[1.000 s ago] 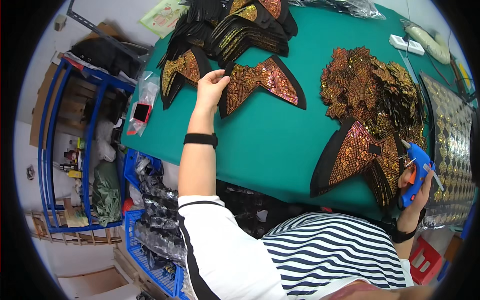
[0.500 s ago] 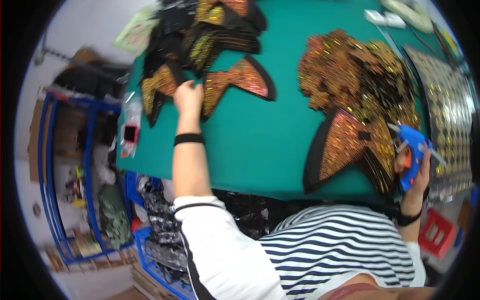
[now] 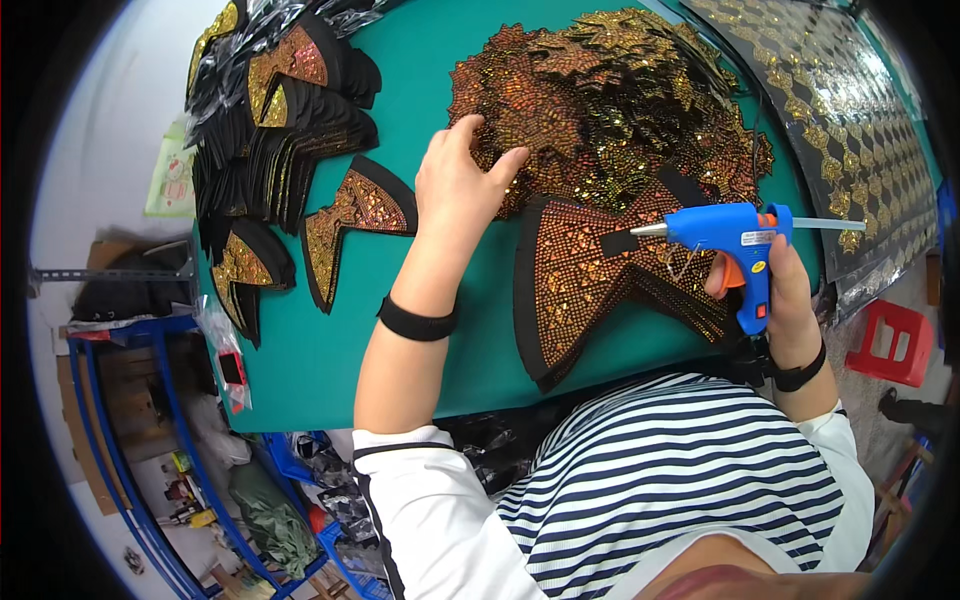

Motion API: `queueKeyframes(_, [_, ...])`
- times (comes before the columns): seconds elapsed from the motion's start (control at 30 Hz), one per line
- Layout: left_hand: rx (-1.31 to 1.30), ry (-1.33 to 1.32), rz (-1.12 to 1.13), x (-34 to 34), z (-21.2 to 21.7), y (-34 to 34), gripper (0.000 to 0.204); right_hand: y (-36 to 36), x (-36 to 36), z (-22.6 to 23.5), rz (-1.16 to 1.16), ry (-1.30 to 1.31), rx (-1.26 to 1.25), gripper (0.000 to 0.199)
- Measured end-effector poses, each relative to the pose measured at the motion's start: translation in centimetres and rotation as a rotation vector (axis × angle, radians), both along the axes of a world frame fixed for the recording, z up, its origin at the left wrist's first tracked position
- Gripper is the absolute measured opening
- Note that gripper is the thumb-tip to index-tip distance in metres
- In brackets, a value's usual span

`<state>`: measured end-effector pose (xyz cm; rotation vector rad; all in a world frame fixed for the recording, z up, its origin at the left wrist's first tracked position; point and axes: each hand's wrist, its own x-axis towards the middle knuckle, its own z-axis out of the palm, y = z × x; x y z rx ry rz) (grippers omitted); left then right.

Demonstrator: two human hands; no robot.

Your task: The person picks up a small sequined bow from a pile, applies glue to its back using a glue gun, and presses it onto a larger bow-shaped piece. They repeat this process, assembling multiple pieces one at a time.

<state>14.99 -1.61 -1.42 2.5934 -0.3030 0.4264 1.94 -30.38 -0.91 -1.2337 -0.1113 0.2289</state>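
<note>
Striped shirt (image 3: 690, 480): seen nearest, at the lower edge, white sleeves pushed up both forearms

Right hand (image 3: 785, 290): closed around the grip of a blue glue gun (image 3: 735, 235), one finger at the orange trigger; a black band is worn at the wrist. The gun is held level, its metal nozzle pointed toward the person's left, a glue stick protruding from the back

Sequined panel (image 3: 600, 275): black-edged, gold and orange, laid at the near edge of the green tabletop (image 3: 330, 370) and partly overhanging it. A black strip (image 3: 620, 243) is seen on the panel just at the nozzle tip

Left hand (image 3: 462, 185): empty, fingers spread and slightly curled, fingertips laid on the near edge of the sequin heap (image 3: 610, 100); a black wristband (image 3: 415, 322) is worn on the forearm. Nothing is gripped

Single piece (image 3: 355, 225): a black-backed, gold-faced pointed shape, laid flat just left of the left hand, apart from it

Stack (image 3: 275, 130): many like pieces, piled overlapping at the far left of the tabletop, some wrapped in clear plastic

Sequin heap: loose gold-orange appliqués mounded at the far middle of the tabletop, beyond the panel and touching it

Patterned sheet (image 3: 850, 110): black with gold diamond motifs, spread along the far right

Blue rack (image 3: 130, 420): beside the tabletop at the left, clutter held on it

Red stool (image 3: 895, 340): on the floor at the right
</note>
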Motion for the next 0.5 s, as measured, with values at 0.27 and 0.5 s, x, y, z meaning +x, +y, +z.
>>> queueKeyframes(0.27, [-0.457, 0.243, 0.001, 1.5, 0.3, 0.7, 0.026, -0.3, 0.2, 0.5, 0.040, -0.010, -0.021, 0.060])
queueKeyframes(0.5, [-1.106, 0.567, -0.097, -0.1, 2.9, 1.2, 0.012, -0.5, 0.2, 0.8, 0.037, 0.016, -0.033, 0.058])
